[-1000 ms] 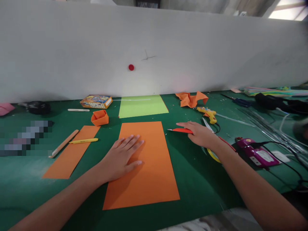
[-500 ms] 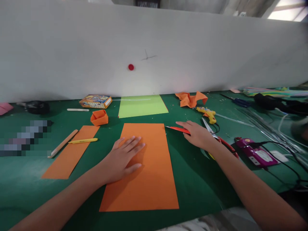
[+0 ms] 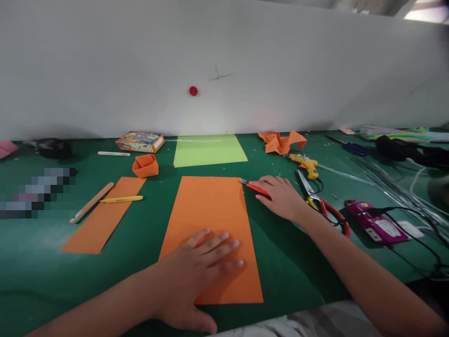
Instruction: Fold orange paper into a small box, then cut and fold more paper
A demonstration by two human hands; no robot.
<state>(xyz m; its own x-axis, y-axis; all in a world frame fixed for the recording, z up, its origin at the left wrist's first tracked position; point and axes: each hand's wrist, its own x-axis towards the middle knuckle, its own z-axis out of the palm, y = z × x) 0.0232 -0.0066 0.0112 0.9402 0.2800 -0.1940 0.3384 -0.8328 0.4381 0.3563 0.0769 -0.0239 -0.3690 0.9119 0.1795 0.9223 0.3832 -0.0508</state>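
My left hand (image 3: 201,274) lies with spread fingers over the lower part of an orange paper sheet (image 3: 210,206). Its thumb reaches past the sheet's near edge. My right hand (image 3: 280,199) has its fingers around a red utility knife (image 3: 258,188), whose metal tip touches the sheet's upper right corner. Scissors (image 3: 308,187) with red and yellow handles lie just right of that hand, partly behind the forearm. On the left, a narrower orange strip (image 3: 101,224) carries a yellow pen (image 3: 122,199) and a wooden stick (image 3: 91,202).
Behind the sheet are a light green paper (image 3: 210,150), a folded orange paper ring (image 3: 145,165) and a small printed box (image 3: 140,142). Crumpled orange paper (image 3: 282,142), a yellow glue gun (image 3: 304,164) and a purple device (image 3: 377,222) with cables sit right. A white panel (image 3: 122,70) rises behind.
My left hand has slid toward me and to the right over the orange sheet. The right hand has moved slightly left over the knife, and less blade shows.
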